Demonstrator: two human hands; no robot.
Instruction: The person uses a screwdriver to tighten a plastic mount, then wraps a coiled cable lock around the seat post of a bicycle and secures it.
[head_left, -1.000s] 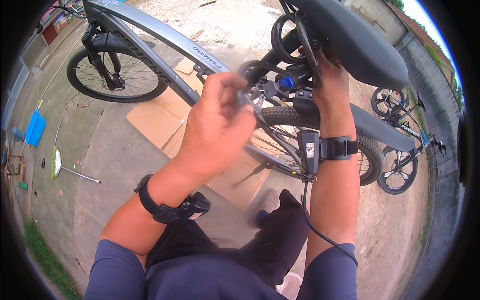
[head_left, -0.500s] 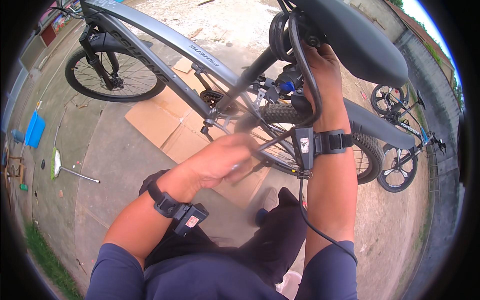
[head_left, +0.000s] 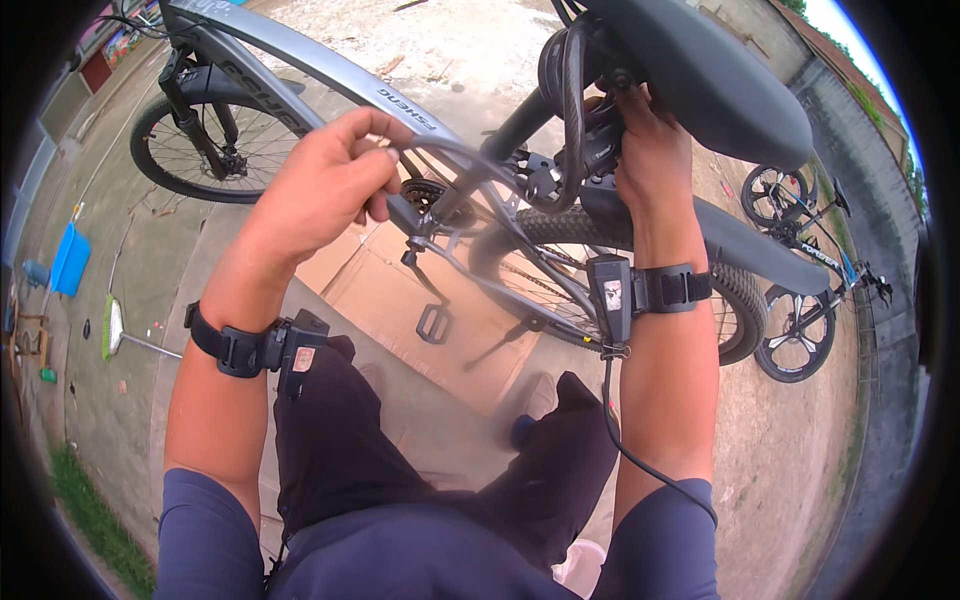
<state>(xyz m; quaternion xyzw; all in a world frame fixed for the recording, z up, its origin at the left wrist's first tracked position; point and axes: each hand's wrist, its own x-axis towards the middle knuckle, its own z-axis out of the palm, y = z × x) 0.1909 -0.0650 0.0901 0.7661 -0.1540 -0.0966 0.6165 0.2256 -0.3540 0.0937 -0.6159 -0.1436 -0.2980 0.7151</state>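
A grey bicycle (head_left: 330, 65) with a black saddle (head_left: 710, 85) stands in front of me. My left hand (head_left: 335, 180) is raised over its frame, thumb and fingers pinching the end of a dark cable (head_left: 572, 120). The cable bends in a loop behind the seat post and rises to black coils (head_left: 553, 75) under the saddle. My right hand (head_left: 652, 150) reaches up beneath the saddle, fingers curled near its clamp; what they grip is partly hidden. A black rounded part (head_left: 602, 150) sits beside that hand, above the rear tyre (head_left: 560, 228).
Flattened cardboard (head_left: 400, 320) lies under the bicycle, around the pedal (head_left: 434, 323). A second bicycle (head_left: 800, 270) stands at the right near a wall (head_left: 880, 200). To the left are a blue dustpan (head_left: 70, 260) and a broom (head_left: 113, 330).
My left hand has moved up and left from beside the rear wheel, drawing the cable end out over the frame. The cable's loop has shifted left. My right hand stays under the saddle.
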